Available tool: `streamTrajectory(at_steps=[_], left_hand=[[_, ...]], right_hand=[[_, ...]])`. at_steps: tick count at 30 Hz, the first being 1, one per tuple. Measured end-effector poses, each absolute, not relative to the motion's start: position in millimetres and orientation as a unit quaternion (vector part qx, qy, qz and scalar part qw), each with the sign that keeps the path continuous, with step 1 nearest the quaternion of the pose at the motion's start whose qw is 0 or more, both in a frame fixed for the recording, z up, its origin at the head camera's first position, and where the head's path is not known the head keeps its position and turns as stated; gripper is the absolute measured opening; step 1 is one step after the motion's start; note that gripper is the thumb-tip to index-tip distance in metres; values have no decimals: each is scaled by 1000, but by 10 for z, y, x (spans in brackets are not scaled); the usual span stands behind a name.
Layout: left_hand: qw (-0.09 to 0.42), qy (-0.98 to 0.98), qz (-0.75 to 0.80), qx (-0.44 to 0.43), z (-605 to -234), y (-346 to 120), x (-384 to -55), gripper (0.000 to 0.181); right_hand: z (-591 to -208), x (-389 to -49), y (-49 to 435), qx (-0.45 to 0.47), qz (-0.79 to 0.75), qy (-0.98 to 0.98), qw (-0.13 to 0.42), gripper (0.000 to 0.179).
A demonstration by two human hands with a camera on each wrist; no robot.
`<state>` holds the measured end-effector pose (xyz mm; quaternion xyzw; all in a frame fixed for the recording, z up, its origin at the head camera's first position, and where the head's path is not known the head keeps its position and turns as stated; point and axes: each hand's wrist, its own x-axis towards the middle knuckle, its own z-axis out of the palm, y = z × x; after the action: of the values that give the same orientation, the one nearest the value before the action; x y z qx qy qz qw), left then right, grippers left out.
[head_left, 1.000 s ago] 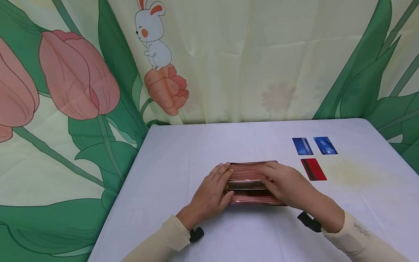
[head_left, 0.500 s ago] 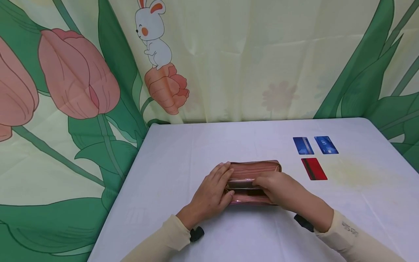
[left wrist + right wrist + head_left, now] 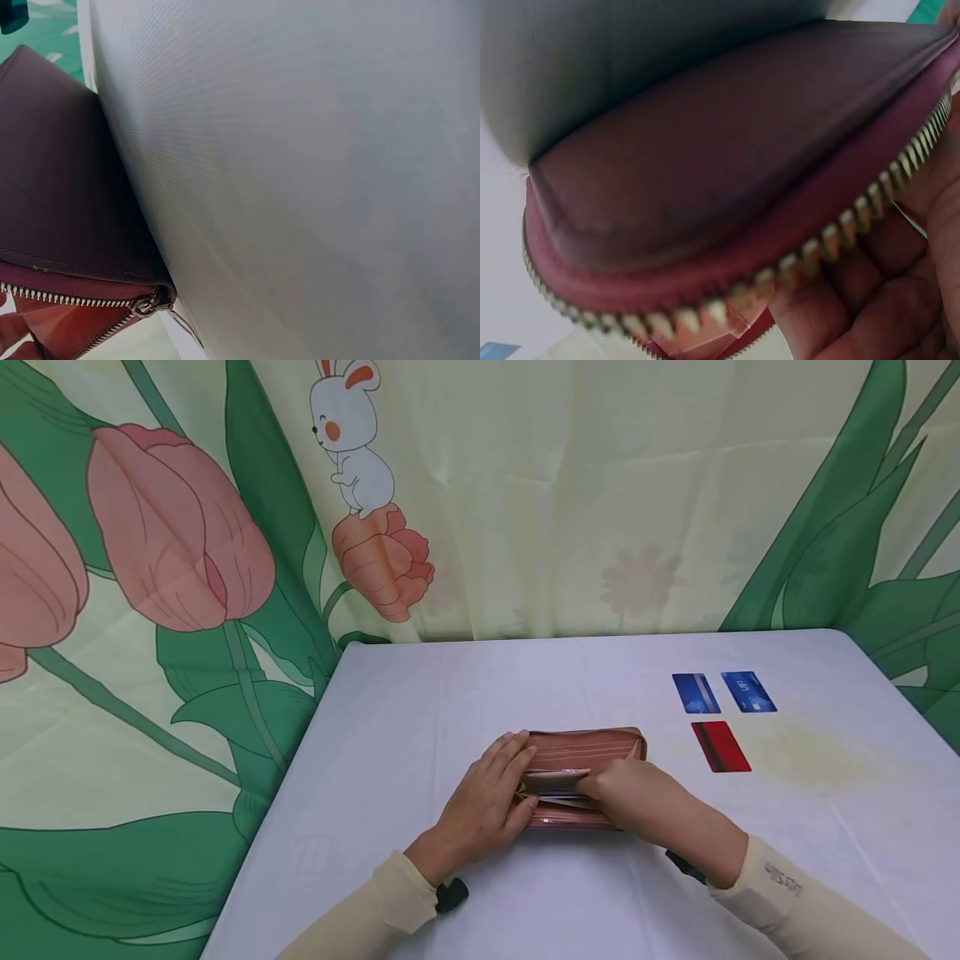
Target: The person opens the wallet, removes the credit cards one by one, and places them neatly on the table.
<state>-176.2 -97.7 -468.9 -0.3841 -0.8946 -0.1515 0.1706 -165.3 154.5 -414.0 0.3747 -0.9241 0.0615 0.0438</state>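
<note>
An open zip-around wallet (image 3: 581, 748) rests on the white-covered table (image 3: 360, 718), well apart from the table's left, right and far edges. Left hand (image 3: 483, 793): fingers extended along the wallet's left end, thumb spread apart from them on the near panel. Right hand (image 3: 637, 793): fingers curled into the wallet toward its right end; whether they pinch anything inside cannot be told. The wallet's mouth gapes between the hands, showing pink slots on the far wall and pale dividers at the middle. In the right wrist view, the toothed zipper (image 3: 829, 240) curves along the rim; in the left wrist view, the zip pull (image 3: 142, 306) hangs at a corner. A strip of cloth separates the wallet from the red card (image 3: 722, 747); beyond that lie the left blue card (image 3: 696, 693) and right blue card (image 3: 749, 692), apart from each other and from the far edge.
</note>
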Motion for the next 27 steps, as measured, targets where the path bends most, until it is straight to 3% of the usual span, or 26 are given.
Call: streamTrajectory(at_steps=[12, 27], left_hand=[[169, -896, -151, -383, -4706, -975, -1762, 64], [168, -896, -155, -380, -4706, -978, -1746, 63]], right_hand=[[-4223, -1703, 1499, 387, 50, -920, 44, 26], [-4146, -1600, 1546, 373, 43, -915, 148, 23]])
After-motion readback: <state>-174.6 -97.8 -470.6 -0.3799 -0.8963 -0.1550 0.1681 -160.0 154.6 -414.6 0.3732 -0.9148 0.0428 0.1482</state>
